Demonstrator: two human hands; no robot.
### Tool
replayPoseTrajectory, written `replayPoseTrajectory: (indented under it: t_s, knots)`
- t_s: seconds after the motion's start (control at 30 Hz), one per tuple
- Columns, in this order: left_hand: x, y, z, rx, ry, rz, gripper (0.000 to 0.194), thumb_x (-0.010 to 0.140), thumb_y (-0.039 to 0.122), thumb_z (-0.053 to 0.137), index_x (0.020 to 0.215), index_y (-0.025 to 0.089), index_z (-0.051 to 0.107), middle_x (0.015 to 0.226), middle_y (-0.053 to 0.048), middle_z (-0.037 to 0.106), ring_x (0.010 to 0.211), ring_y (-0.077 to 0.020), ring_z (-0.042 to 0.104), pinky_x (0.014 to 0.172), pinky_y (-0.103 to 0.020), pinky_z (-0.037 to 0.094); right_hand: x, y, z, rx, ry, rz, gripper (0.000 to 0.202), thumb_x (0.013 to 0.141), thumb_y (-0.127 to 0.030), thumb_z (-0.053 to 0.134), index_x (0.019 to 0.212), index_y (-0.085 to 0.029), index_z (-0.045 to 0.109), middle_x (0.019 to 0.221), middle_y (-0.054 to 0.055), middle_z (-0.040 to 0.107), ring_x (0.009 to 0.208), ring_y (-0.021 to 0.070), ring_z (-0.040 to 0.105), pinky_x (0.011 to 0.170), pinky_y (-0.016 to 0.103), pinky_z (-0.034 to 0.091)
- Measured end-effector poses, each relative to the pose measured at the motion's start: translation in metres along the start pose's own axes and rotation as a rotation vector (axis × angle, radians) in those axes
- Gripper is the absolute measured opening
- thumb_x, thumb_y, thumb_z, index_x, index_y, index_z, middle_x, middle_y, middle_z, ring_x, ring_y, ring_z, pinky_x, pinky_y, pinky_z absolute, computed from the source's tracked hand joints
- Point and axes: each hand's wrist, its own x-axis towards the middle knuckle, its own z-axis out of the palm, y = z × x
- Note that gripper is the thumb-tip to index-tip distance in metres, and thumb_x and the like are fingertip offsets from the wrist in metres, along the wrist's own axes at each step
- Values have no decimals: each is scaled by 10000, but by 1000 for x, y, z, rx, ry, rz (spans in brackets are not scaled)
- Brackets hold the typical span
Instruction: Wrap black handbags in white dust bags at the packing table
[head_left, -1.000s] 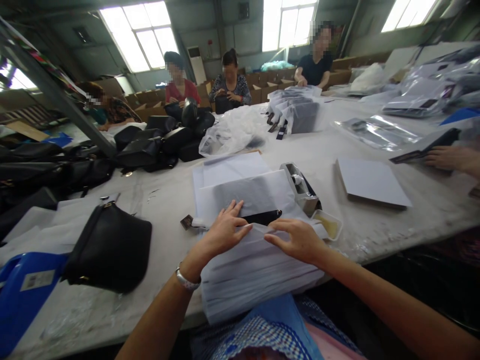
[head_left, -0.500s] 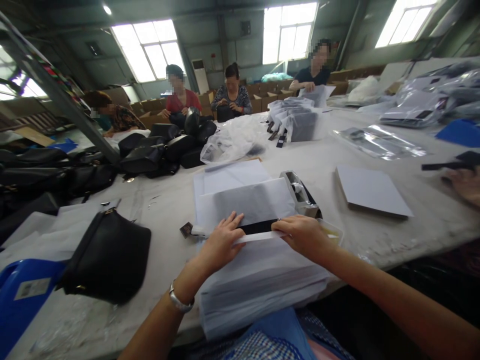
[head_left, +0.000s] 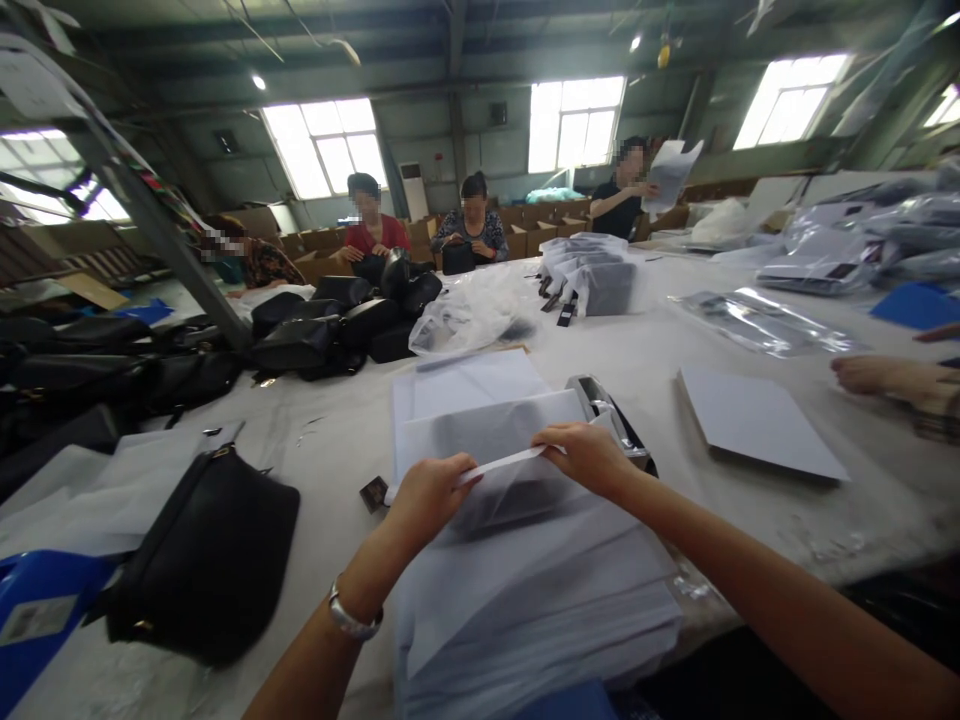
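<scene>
Fingers of the left hand (head_left: 426,498) and right hand (head_left: 590,459) pinch the white paper edge (head_left: 505,464), which now hides the black strip, so the bundle (head_left: 517,503) looks more closed.

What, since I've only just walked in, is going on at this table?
The person's left hand and right hand pinch a folded edge of thin, translucent white paper; a dark object shows through it, above a stack of flat white sheets. A smooth black handbag sits to the left. Across the table, a co-worker in a dark top holds up a pale sheet.
</scene>
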Motion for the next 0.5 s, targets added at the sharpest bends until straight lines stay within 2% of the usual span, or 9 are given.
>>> replayPoseTrajectory:
  t_s: [0.23, 0.5]
  knots:
    - [20, -19, -4, -89, 41, 8, 225, 940, 394, 534, 910, 248, 702, 840, -16, 752, 811, -199, 696, 670, -254, 397, 13, 10, 18, 105, 27, 39, 144, 910, -310, 582, 912, -255, 714, 980, -10, 708, 856, 160, 662, 736, 249, 425]
    - [29, -26, -1, -121, 48, 14, 220, 929, 400, 549, 886, 251, 705, 796, -1, 740, 757, -179, 680, 652, -255, 398, 14, 6, 17, 20, 22, 93, 168, 933, -337, 560, 931, -248, 703, 967, 8, 706, 880, 169, 649, 725, 250, 399]
